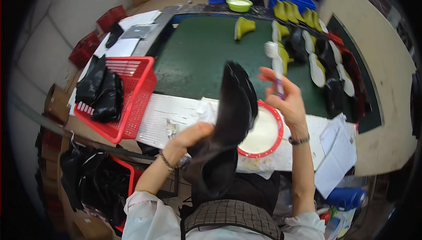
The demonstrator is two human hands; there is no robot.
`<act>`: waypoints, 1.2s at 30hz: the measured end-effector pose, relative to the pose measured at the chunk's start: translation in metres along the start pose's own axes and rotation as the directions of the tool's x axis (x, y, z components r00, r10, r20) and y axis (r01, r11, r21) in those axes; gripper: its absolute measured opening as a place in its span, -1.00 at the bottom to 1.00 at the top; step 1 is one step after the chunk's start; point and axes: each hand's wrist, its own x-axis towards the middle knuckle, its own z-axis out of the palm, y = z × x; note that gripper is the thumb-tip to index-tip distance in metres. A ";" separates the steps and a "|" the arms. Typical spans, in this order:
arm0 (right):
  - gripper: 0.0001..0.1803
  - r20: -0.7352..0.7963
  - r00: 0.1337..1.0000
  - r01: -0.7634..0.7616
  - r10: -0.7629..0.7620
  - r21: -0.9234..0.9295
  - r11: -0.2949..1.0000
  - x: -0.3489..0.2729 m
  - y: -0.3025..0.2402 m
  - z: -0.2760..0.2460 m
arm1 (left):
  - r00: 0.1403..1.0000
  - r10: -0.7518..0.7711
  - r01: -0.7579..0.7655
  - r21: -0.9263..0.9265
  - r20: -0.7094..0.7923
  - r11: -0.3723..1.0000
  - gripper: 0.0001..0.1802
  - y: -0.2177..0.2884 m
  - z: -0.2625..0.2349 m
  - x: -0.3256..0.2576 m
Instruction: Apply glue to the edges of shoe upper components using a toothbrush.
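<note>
Across the middle lies one green tabletop (193, 60), with one white board (156, 117) along its near edge. Beside the near left corner stands one red basket (143, 81), which carries at least two glossy black boots (107, 101). Over the near edge, one dark boot (233, 103) is in the air; the left hand (191, 135) grips it, its opening toward the person. Behind it, on the board, sits one red-rimmed bowl (280, 135) of white substance. One separate yellow-green boot (246, 27) rests near the far edge; along the right edge, more boots crowd too closely for sure counting. The right hand (288, 99) pinches one brush (278, 76), apart from the dark boot.
</note>
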 end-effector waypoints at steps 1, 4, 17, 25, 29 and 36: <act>-0.31 0.127 0.992 0.009 -0.011 0.015 1.000 0.005 -0.004 0.005 | 0.989 -0.080 0.086 -0.050 0.124 0.995 -0.63 -0.015 0.006 0.003; -0.41 0.322 0.945 -0.019 0.056 -0.116 0.993 -0.001 -0.017 0.003 | 0.916 -0.393 0.369 0.210 0.085 0.905 -0.64 -0.032 0.040 0.014; -0.86 -0.243 0.966 -0.136 0.085 -0.201 0.970 -0.066 0.024 0.029 | 0.995 0.089 -0.102 0.496 0.049 0.862 0.13 -0.005 0.095 0.000; -0.80 -0.274 0.958 -0.194 -0.083 -0.835 0.514 -0.125 0.031 -0.052 | 0.914 0.061 0.139 0.450 -0.401 0.882 -0.67 -0.005 0.047 -0.019; -0.79 -0.135 0.989 -0.144 0.055 -0.965 0.221 -0.137 0.040 -0.060 | 0.929 -0.006 0.193 0.469 -0.371 0.862 -0.70 0.001 0.051 -0.004; -0.85 -0.105 0.960 0.100 -0.258 -0.734 0.671 -0.122 0.031 -0.061 | 0.960 -0.117 0.240 0.534 -0.254 0.811 -0.67 0.007 0.058 0.012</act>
